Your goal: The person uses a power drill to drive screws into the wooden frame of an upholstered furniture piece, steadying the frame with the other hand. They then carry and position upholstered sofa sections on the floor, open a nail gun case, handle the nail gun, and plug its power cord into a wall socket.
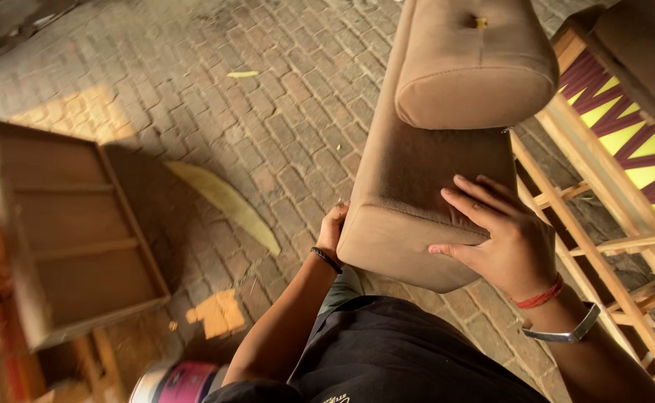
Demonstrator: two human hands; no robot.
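Right hand (501, 233) lies flat, fingers spread, on the near end of a tan upholstered sofa arm (417, 186), not clamped. Left hand (333, 230) is at the arm's left lower corner; fingers hidden behind the padding, so its grip cannot be told, probably curled under the edge. The sofa arm runs away from the person above the brick paving (268, 112); its far end is cut off by the top edge. A bare wooden frame (604, 246) stands just right, partly cut off. A wooden crate-like frame (73, 231) at left is blurred. A pink-lidded can (182, 382) at bottom is half cropped.
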